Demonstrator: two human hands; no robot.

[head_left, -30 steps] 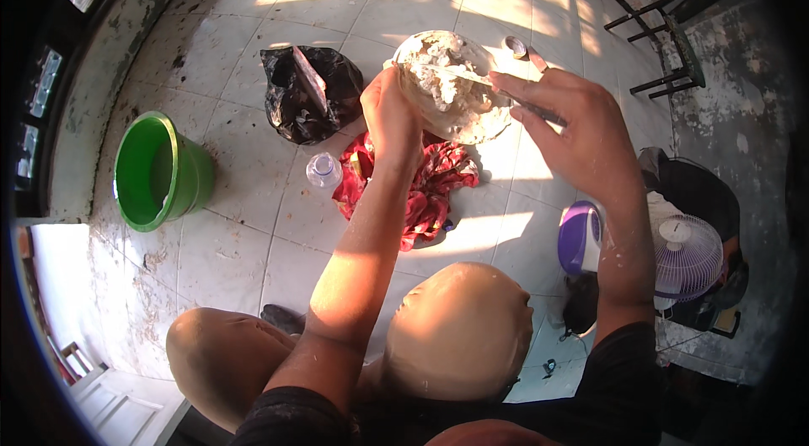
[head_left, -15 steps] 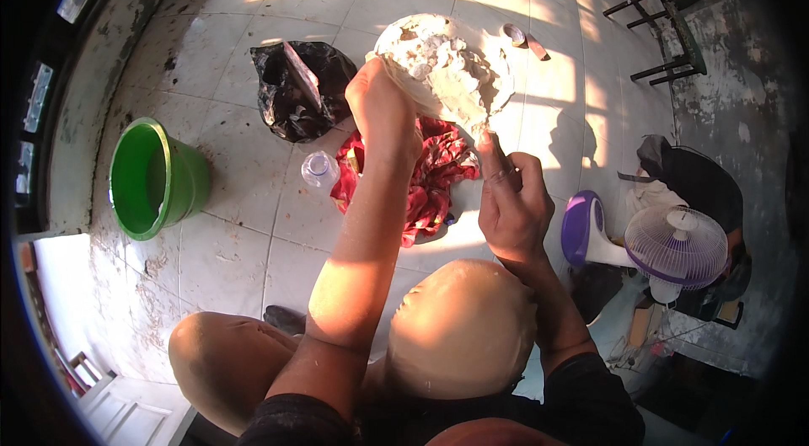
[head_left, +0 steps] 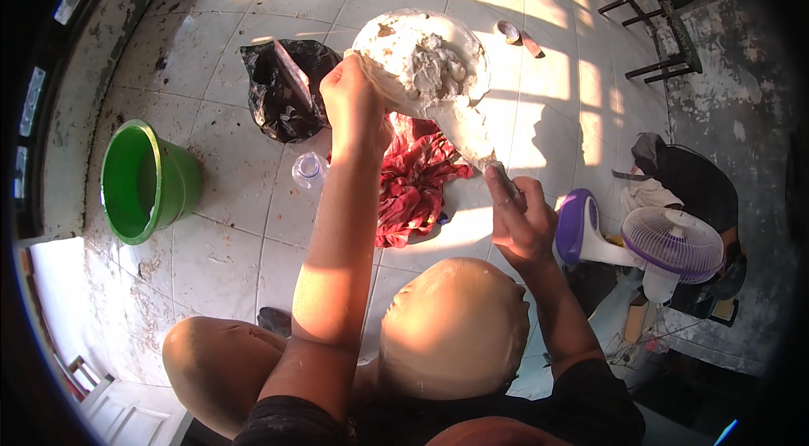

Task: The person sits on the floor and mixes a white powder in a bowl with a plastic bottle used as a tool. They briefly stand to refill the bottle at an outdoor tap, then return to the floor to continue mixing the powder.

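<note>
My left hand (head_left: 352, 101) is closed on the near left edge of a round, pale, shallow dish (head_left: 482, 46). A lumpy heap of white-grey paste (head_left: 434, 67) lies in it, smeared toward the rim. My right hand (head_left: 524, 214) grips a putty knife (head_left: 468, 136) by its handle. Its paste-coated blade slants up and left to the dish's lower right edge; where blade and paste part is hard to see. Below the dish a crumpled red cloth (head_left: 413, 193) lies on the floor, partly behind my left forearm.
On the left stand a green bucket (head_left: 156, 181), a black plastic bag (head_left: 282, 96) and a clear plastic bottle (head_left: 309, 168). A tape roll (head_left: 507, 32) lies beyond the dish. A purple-white fan (head_left: 674, 245) and dark bag (head_left: 691, 181) are right; a black chair (head_left: 666, 25) is far right.
My left hand and the dish have shifted left. The knife has drawn down and away from the heap, showing more of its coated blade, and my right hand has moved slightly right and down.
</note>
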